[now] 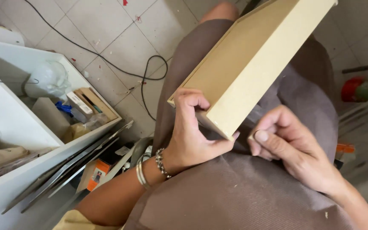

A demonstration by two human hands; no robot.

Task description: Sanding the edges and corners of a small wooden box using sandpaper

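Observation:
A pale tan wooden box frame [252,55] rests tilted across my lap, its open side facing left. My left hand [192,132], with bracelets on the wrist, grips the frame's near corner, fingers curled over the rim and thumb under the corner. Just to the right of that corner is my right hand [290,145], its fingers pinched around something small that I cannot make out. Grey-brown cloth [235,187] covers my knees under both hands.
A white shelf unit [18,123] stands at the left, holding a white foam head [47,79], small boxes and paper. Flat boards lean against it. A black cable [150,68] snakes over the tiled floor. Red and green objects [360,88] lie at the right.

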